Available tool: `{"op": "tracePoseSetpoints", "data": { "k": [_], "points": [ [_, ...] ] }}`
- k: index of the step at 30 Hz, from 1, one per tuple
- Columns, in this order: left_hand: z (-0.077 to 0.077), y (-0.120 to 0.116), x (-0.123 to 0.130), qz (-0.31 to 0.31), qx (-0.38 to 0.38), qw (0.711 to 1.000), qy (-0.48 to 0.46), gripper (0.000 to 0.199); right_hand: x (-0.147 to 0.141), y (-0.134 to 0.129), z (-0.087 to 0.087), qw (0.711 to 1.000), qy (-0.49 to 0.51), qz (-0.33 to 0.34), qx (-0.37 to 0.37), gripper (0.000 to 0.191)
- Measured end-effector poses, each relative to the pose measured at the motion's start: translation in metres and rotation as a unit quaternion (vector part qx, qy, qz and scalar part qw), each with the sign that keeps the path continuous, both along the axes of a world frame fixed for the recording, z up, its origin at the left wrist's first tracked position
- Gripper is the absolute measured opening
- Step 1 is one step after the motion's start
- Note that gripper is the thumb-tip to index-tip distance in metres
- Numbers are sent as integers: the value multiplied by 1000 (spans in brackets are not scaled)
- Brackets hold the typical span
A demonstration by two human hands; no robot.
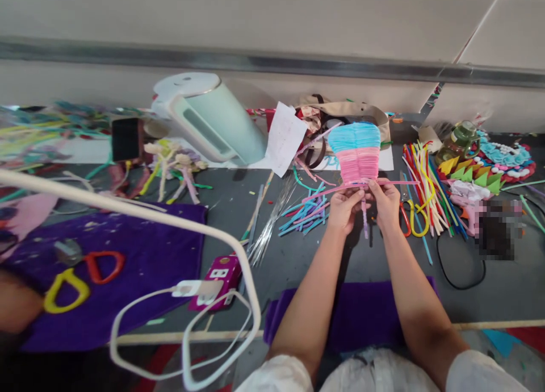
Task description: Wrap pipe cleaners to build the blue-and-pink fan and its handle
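Above the bench (pixel 272 301), both hands pinch a pink strip (pixel 321 192) lying crosswise at the fan's (pixel 355 153) narrow end: left hand (pixel 344 209), right hand (pixel 385 201), fingers nearly closed, equally near; the fan points away.

White short sleeves (pixel 281 374) and a white garment front (pixel 378 372); both forearms bare.

Craft panel (pixel 355 153): blue band over pink, horizontal stripes. Desk (pixel 272 278) dark grey. Cloth on the left (pixel 170 238) purple. Cup-like container (pixel 225 119) pale mint, whitish lid. Scissors on the purple cloth (pixel 68 290): one handle yellow, other red-orange. Phone (pixel 126 139) black.
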State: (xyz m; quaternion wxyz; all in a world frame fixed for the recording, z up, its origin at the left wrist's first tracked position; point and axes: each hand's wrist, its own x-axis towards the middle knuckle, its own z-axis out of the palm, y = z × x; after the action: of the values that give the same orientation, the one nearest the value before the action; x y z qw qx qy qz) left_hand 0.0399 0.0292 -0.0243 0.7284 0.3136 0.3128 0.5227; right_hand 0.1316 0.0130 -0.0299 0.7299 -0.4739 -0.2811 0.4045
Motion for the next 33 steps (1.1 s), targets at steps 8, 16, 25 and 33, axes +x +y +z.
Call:
{"op": "tracePoseSetpoints", "data": {
  "k": [8, 16, 25, 33],
  "points": [
    [-4, -1, 2, 26, 16, 999, 22, 36, 2, -1, 0, 1000, 10, 3, -5, 29],
    [-9, 5, -2, 67, 2, 998, 9, 33, 19, -2, 1, 1000, 4, 6, 7, 25],
    [-8, 6, -5, 16, 8, 1000, 0, 31, 25, 2, -5, 998, 58, 38, -7, 31],
    [-8, 1, -1, -18, 28, 998, 49, 34, 15, -7, 8, 993, -114, -35, 9, 28]
  ]
}}
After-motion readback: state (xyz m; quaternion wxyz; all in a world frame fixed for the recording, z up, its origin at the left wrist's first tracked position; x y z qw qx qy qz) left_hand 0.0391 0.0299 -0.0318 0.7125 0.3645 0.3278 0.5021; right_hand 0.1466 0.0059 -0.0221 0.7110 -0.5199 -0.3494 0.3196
